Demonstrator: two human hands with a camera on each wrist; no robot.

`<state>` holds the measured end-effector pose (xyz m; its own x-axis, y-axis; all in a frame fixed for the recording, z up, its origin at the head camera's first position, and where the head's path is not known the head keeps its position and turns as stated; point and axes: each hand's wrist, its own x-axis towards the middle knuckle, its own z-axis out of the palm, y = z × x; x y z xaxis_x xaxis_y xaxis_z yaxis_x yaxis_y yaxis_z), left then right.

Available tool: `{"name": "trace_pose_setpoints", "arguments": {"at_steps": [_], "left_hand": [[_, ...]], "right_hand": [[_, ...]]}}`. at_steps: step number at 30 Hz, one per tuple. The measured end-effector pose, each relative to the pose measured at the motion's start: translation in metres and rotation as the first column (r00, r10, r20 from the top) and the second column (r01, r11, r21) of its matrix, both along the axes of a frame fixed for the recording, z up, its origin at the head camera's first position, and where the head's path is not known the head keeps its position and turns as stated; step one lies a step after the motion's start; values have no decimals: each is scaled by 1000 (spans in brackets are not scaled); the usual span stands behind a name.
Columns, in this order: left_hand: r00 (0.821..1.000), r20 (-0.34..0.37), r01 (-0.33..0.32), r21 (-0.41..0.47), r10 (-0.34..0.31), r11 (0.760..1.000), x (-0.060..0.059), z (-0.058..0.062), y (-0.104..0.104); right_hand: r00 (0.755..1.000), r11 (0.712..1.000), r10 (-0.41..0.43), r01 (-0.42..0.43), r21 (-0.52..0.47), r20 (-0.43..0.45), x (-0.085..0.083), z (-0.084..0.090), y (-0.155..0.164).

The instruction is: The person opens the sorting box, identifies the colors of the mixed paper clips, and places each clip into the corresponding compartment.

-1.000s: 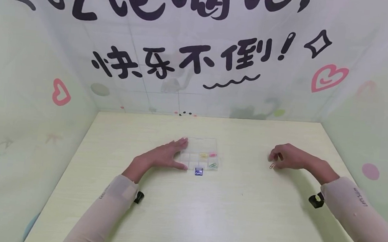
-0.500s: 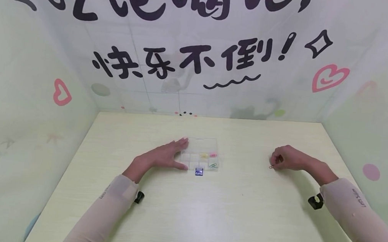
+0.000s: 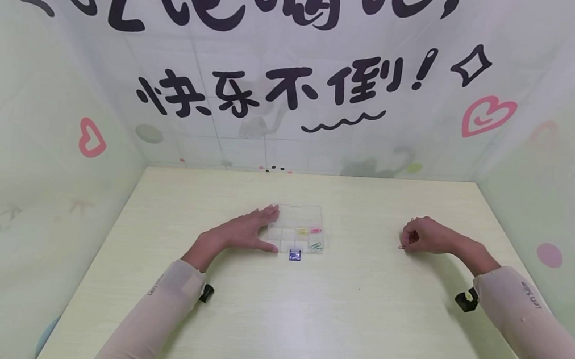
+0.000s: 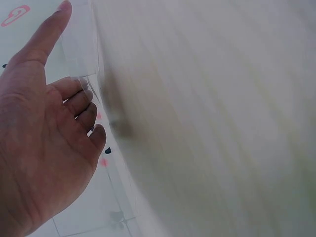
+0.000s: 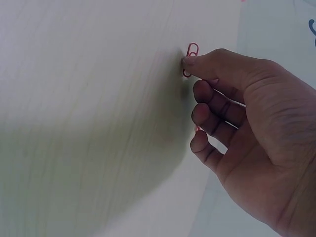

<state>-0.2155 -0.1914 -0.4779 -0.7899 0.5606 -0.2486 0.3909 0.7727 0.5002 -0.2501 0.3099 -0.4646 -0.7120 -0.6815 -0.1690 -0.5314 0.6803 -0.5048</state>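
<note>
The left hand [image 3: 244,233] lies flat with straight fingers on the pale wooden desk [image 3: 275,315], its fingertips touching the left edge of a clear plastic compartment box [image 3: 297,229] near the desk's middle. Small coloured paper clips lie in the box's right-hand compartments, and a small dark blue square piece [image 3: 294,255] sits just beside its near edge. Well apart to the right, the right hand [image 3: 426,237] has its fingers curled, and its fingertip presses on a small pink wire paper clip [image 5: 191,51] lying on the desk; whether it pinches the clip cannot be told.
</note>
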Motion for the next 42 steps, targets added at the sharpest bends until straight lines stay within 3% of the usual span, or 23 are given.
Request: {"name": "trace_pose_setpoints", "arguments": {"at_steps": [14, 30, 42], "left_hand": [[1000, 0, 6, 0, -6, 1000, 0, -1, 1], [1000, 1, 0, -17, 0, 1000, 0, 0, 2], [1000, -8, 10, -8, -10, 1000, -1, 0, 1]], "right_hand": [[999, 997, -52, 51, -59, -8, 4, 7, -23], [996, 993, 8, -18, -118, -90, 9, 15, -68], [995, 988, 17, -32, -152, -96, 11, 19, -107]]}}
